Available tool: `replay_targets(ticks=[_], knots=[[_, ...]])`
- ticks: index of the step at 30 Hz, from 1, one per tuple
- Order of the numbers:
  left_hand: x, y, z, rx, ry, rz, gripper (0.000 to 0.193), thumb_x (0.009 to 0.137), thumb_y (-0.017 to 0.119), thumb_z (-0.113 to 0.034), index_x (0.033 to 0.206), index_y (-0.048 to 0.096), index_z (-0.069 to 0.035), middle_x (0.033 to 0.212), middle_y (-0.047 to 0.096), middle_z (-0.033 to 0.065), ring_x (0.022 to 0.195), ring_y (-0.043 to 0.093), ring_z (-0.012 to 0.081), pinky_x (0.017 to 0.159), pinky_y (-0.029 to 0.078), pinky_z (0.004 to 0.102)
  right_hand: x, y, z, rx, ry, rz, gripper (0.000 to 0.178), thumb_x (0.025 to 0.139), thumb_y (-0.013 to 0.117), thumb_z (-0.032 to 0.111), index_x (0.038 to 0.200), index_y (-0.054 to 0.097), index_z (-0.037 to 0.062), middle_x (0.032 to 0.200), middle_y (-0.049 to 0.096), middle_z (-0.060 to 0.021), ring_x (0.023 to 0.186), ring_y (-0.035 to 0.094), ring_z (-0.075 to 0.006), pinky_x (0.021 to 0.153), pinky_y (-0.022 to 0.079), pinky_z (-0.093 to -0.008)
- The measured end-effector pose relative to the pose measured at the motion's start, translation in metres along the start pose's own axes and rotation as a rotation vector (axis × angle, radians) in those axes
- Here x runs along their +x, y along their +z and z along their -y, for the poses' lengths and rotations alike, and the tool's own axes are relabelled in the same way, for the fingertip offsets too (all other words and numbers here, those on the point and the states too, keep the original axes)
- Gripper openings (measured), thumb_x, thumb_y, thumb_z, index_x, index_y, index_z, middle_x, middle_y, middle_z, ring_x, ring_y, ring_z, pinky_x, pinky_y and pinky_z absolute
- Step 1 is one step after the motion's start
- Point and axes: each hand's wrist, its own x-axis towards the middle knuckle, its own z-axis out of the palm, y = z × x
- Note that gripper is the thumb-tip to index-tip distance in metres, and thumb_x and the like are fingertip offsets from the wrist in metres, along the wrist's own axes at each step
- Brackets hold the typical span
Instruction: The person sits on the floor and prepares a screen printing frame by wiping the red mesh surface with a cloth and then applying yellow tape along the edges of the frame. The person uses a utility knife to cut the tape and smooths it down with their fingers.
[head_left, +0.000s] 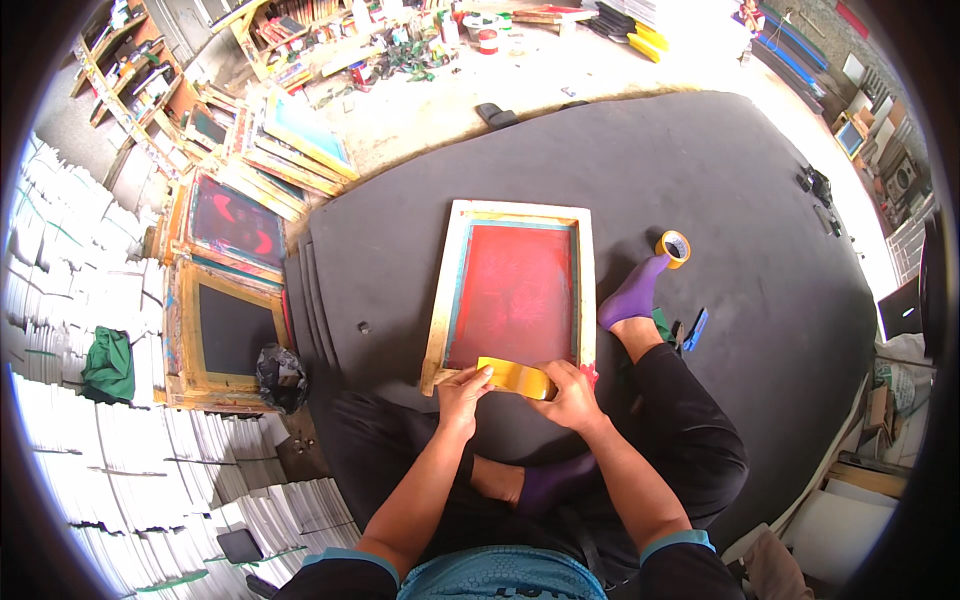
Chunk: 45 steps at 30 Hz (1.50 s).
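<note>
A wooden screen-printing frame (586, 270) with red-stained mesh lies flat on the dark mat before me. Over its near edge, a strip of yellow adhesive tape (515, 378) stretches between my hands. My left hand (460, 398) pinches the free end of the strip, thumb on top. The other end is in my right hand (572, 396), its fingers closed around what looks like the tape's roll, mostly hidden by the hand. Another yellow tape roll (674, 249) stands beside my purple-socked foot, right of the frame.
Right of my foot lies a blue clip-like tool (696, 330). More frames (235, 220) lean at the left, near a black plastic bag (281, 378) and tall stacks of white paper (130, 455). A dark sandal (496, 116) sits at the mat's far edge (600, 105).
</note>
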Motion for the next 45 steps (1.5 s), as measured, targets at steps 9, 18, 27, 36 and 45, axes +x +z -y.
replay_targets(ticks=[9,18,27,36,45], knots=[[0.006,-0.022,-0.014,0.199,-0.070,0.148,0.023,0.093,0.083,-0.012,0.108,0.078,0.004,0.094,0.076,0.0063,0.076,0.067,0.0111,0.073,0.057,0.0269,0.002,-0.016,0.007,0.000,0.009,0.107,0.054,0.077,0.089,0.016,0.126,0.068,0.0077,0.104,0.074,-0.0178,0.098,0.071,-0.0399,0.081,0.059,-0.0471],[0.008,-0.036,-0.010,0.263,-0.024,0.200,0.019,0.093,0.083,-0.009,0.105,0.078,0.006,0.092,0.075,0.0071,0.073,0.066,0.0112,0.069,0.055,0.0263,0.003,-0.012,0.007,-0.027,0.047,0.211,0.052,0.077,0.088,0.022,0.123,0.069,0.0089,0.105,0.075,-0.0184,0.094,0.073,-0.0392,0.080,0.059,-0.0481],[0.004,-0.045,-0.031,0.371,0.086,0.150,0.010,0.090,0.082,-0.005,0.092,0.079,0.005,0.079,0.073,0.0080,0.067,0.064,0.0126,0.067,0.052,0.0280,-0.004,-0.042,-0.014,-0.315,-0.102,0.315,0.049,0.072,0.082,0.020,0.118,0.069,0.0101,0.090,0.075,-0.0145,0.083,0.074,-0.0368,0.073,0.059,-0.0487],[0.034,-0.090,-0.064,0.339,0.050,0.039,0.015,0.093,0.081,-0.010,0.097,0.078,0.005,0.078,0.074,0.0071,0.063,0.064,0.0102,0.059,0.050,0.0254,-0.013,-0.128,-0.060,-0.399,0.054,0.265,0.033,0.072,0.082,0.022,0.103,0.075,0.0120,0.090,0.077,-0.0115,0.083,0.074,-0.0351,0.077,0.059,-0.0451],[0.037,-0.108,-0.029,0.803,0.018,0.040,0.021,0.090,0.085,-0.013,0.101,0.082,0.005,0.079,0.078,0.0093,0.063,0.068,0.0098,0.059,0.053,0.0250,-0.068,-0.111,-0.077,-0.111,0.404,0.309,0.061,0.072,0.096,0.043,0.115,0.073,0.0069,0.100,0.077,-0.0127,0.095,0.075,-0.0314,0.086,0.058,-0.0403]])
